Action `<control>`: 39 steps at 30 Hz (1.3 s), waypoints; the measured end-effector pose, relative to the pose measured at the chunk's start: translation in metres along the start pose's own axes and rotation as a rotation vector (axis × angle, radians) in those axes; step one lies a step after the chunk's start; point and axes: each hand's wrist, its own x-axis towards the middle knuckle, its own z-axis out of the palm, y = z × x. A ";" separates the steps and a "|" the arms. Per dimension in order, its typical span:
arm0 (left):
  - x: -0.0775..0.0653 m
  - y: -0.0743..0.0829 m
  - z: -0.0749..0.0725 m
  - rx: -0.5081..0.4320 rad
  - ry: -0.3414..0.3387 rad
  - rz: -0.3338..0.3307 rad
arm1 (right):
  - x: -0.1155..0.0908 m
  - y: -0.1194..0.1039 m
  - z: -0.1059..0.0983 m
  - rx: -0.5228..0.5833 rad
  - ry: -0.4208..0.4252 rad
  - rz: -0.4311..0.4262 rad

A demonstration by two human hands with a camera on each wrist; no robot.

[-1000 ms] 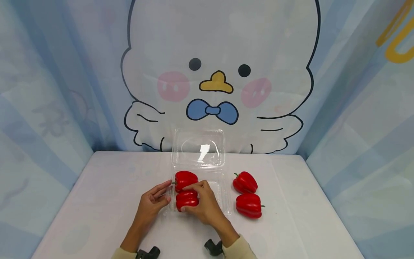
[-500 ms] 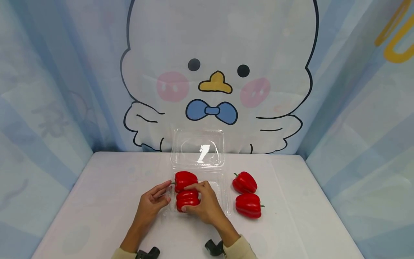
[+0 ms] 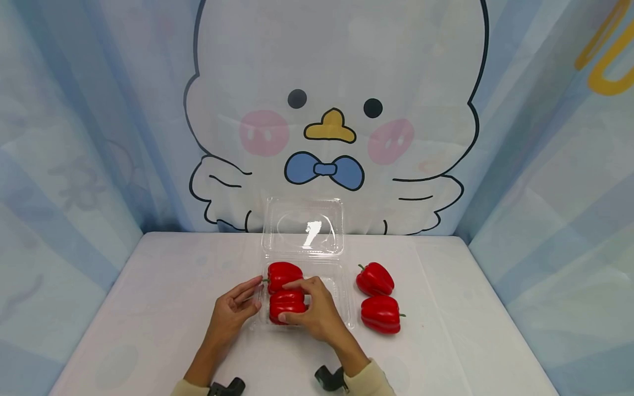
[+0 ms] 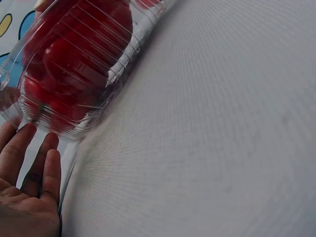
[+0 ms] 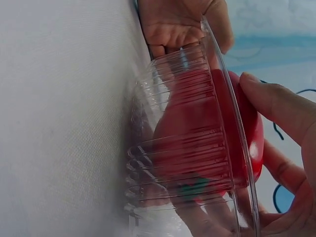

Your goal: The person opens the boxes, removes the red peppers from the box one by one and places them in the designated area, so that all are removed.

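In the head view, my right hand (image 3: 319, 313) holds the nearer red bell pepper (image 3: 286, 306), thumb on the near side and fingers over the far side. That pepper sits in the left part of a clear plastic clamshell box (image 3: 337, 286), whose lid (image 3: 303, 225) is raised at the back. Another red bell pepper (image 3: 283, 275) lies behind it, its green stem pointing left. My left hand (image 3: 233, 309) is at the box's left wall, fingers extended. The left wrist view has those fingertips (image 4: 29, 129) at the ribbed wall. Through the plastic, the right wrist view reveals a green stem (image 5: 192, 188).
On the white table (image 3: 455, 308), right of the box, lie two more red bell peppers, one farther back (image 3: 375, 279) and one nearer (image 3: 381, 314). A curtain (image 3: 327, 55) with a cartoon bird hangs behind the table. Dark wrist mounts (image 3: 228, 387) are at the front.
The right hand and the nearer bell pepper have shifted very slightly, the pepper turning a little in its place. My left hand has stayed where it was.
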 end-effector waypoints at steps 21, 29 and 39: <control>-0.001 0.002 0.001 -0.005 0.004 -0.006 | -0.001 0.000 -0.007 0.107 -0.018 0.067; -0.001 0.002 0.003 0.009 0.013 -0.013 | 0.001 0.003 -0.008 0.155 -0.019 0.074; 0.000 0.002 0.002 -0.002 0.005 -0.025 | 0.002 0.008 -0.011 0.228 -0.031 0.062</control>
